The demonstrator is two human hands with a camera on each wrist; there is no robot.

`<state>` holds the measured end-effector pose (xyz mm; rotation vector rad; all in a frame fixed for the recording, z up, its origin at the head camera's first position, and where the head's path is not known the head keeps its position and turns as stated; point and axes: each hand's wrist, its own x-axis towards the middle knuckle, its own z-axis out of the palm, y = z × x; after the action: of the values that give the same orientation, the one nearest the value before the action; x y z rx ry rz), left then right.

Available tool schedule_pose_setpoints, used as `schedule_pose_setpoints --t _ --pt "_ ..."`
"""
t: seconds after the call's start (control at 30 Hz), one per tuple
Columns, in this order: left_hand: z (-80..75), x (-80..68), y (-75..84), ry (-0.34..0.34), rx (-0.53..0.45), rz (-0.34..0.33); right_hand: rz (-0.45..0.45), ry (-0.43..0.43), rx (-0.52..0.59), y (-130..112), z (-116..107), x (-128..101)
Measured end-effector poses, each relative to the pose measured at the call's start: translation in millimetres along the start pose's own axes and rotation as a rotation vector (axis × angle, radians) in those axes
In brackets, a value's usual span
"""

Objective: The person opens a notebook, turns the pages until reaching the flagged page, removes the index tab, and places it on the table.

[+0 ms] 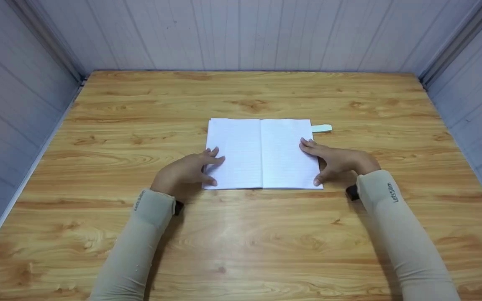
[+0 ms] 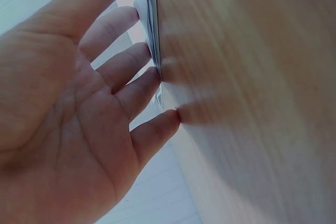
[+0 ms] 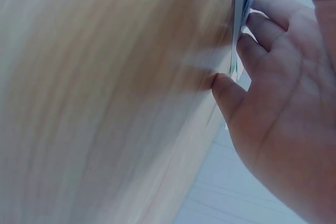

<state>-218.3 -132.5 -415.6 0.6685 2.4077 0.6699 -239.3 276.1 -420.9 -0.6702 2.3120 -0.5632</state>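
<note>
A notebook lies spread flat on the wooden table, its lined white pages facing up and its centre fold running front to back. A pale green tab sticks out past its right edge near the top. My left hand rests on the left page's outer edge, thumb and fingers spread. On the other side my right hand touches the right page's outer edge, fingers extended over the paper. Both wrist views show the little fingertip on the table beside the notebook's edge, the palm held off the surface.
The wooden table reaches around the notebook on all sides. White panelled walls stand at its back, left and right. A dark wrist device shows at the right cuff, and another at the left.
</note>
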Motion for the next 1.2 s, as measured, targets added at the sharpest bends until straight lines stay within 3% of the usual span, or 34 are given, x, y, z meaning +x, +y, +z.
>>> schedule_pose_setpoints --t 0.8,1.03,1.2 --pt "4.1 -2.1 -0.1 0.016 -0.043 -0.072 -0.007 0.028 0.037 0.1 1.5 0.2" --pt "3.2 -2.9 0.0 0.022 -0.006 -0.023 -0.036 0.036 0.041 1.6 1.9 -0.5" --pt "3.6 -2.5 4.3 0.033 -0.041 -0.061 -0.030 0.039 0.039 2.2 1.9 -2.2"
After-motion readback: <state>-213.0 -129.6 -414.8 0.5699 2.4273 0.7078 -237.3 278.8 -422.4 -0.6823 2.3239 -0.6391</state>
